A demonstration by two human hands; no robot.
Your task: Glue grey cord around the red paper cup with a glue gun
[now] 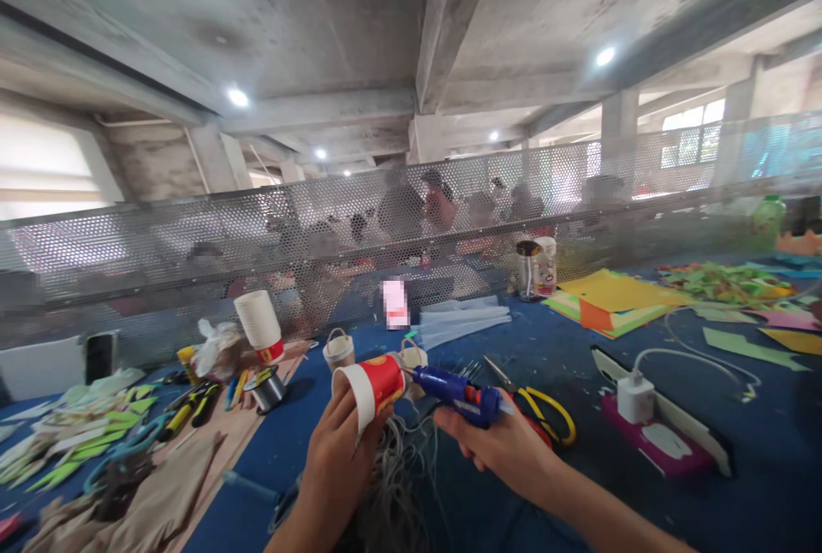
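My left hand (pixel 340 442) is wrapped round a red and white paper cup (pixel 376 386), which lies tilted on its side with its open rim toward me. In my right hand (pixel 494 442) is a blue hot glue gun (pixel 455 393). Its nozzle points left and reaches the base end of the cup; whether it touches cannot be made out. Below both hands lies a tangle of grey-white string (pixel 402 484). Two small cups with handles, one of them a pale cup (pixel 338 349), stand just behind the held cup. Yellow-handled scissors (pixel 545 412) rest beside the glue gun.
A stack of paper cups (pixel 258 322) and a wire spool (pixel 266 389) stand left. Coloured paper sheets (pixel 610 300) lie back right. A charger (pixel 635 399) sits in a purple power strip (pixel 668 442). A perforated metal screen (pixel 340 245) bounds the table.
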